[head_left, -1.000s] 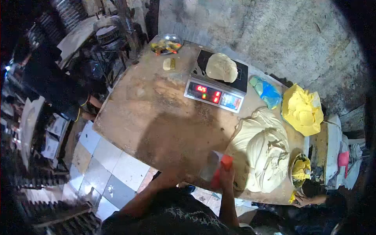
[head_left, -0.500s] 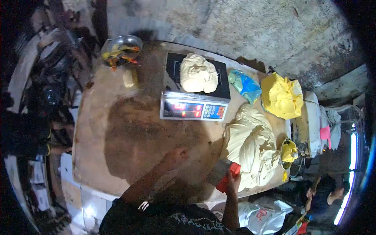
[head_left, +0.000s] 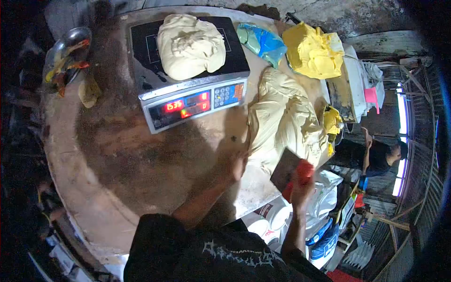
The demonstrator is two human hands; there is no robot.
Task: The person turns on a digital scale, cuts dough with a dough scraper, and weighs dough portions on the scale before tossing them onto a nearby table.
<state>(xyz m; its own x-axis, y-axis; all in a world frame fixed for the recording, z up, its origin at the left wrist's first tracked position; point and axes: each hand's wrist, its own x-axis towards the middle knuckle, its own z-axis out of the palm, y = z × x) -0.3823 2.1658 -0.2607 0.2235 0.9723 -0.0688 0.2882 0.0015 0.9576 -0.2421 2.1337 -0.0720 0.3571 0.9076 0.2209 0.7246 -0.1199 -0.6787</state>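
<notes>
My right hand (head_left: 303, 190) grips the red handle of a dough scraper (head_left: 284, 170), its flat metal blade held above the near edge of the dough. A large, folded heap of pale dough (head_left: 284, 117) lies on the table's right side. By the left edge of this heap is my left hand (head_left: 239, 164), slightly blurred, with fingers loosely apart and nothing in them; I cannot tell whether it touches the dough. Farther back, a rounded lump of dough (head_left: 190, 47) rests on a digital scale (head_left: 197, 105) whose lit red display shows 1535.
Blue plastic bag (head_left: 265, 42), yellow mass in a wrapper (head_left: 314, 51) and a smaller yellow container (head_left: 332, 121) border the heap. At left are a metal bowl (head_left: 70, 40) and a yellowish block (head_left: 89, 92). White buckets (head_left: 277, 214) stand below the table (head_left: 108, 188). Another person (head_left: 376, 152) stands at right.
The view has shifted, bringing the scale closer. My left hand has moved right toward the large dough heap. My right hand, with the scraper, has lifted and tilted beside it.
</notes>
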